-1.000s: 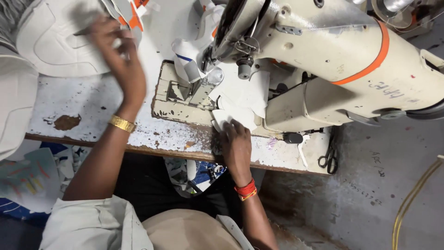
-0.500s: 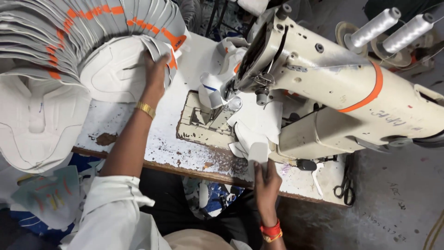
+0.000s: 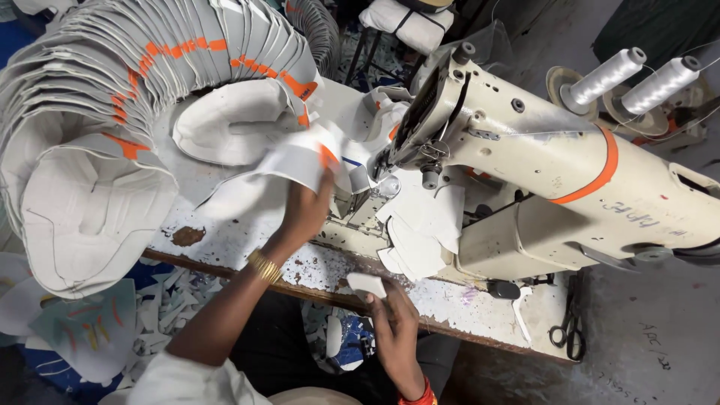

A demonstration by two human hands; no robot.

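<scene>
Now left hand (image 3: 304, 214) grips a white panel (image 3: 281, 169) at ten o'clock of the machine (image 3: 555, 172); right hand (image 3: 394, 322) pinches a small piece (image 3: 366, 285).

White cut pieces (image 3: 150, 97) bear orange stripes.

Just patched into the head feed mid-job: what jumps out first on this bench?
The big curved stack of white cut pieces with orange marks fans across the upper left of the worn white table. On the right stands the cream sewing machine with an orange band, two white thread cones behind it. In between, the left hand carries a white piece with an orange tab toward the needle, while the right hand holds a small white piece at the table's near edge.
</scene>
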